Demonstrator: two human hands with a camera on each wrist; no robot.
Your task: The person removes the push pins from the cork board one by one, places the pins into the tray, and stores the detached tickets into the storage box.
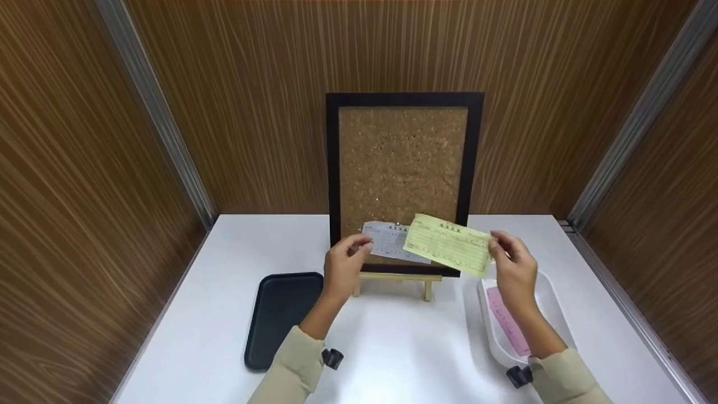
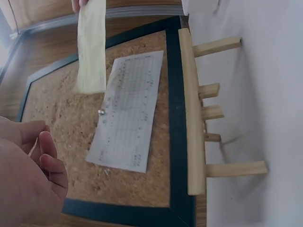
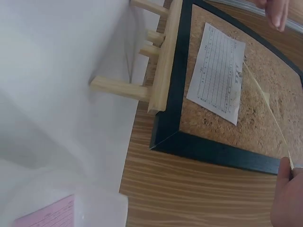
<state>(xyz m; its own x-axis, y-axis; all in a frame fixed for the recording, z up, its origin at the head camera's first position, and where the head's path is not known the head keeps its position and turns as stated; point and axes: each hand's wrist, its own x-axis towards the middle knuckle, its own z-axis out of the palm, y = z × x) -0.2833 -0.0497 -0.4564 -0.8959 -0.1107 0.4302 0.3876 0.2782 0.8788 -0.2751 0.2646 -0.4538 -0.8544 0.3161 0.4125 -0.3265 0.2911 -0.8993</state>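
In my right hand (image 1: 515,269) I pinch the right edge of a yellow printed slip (image 1: 449,244). The slip hangs tilted in front of a cork board (image 1: 404,163) in a dark frame. Behind it, a white printed slip (image 1: 387,238) is fixed low on the cork by a small pin (image 2: 101,112) at its top edge. My left hand (image 1: 345,266) hovers at the white slip's left end. Its fingers (image 2: 52,163) are curled with the tips close together; whether something small sits between them is hidden.
The board leans on a small wooden easel (image 1: 401,276). A dark tray (image 1: 283,320) lies to the left. To the right, a white bin (image 1: 552,303) holds a pink slip (image 1: 507,320). Wood-grain walls (image 1: 269,112) enclose the white table (image 1: 392,348).
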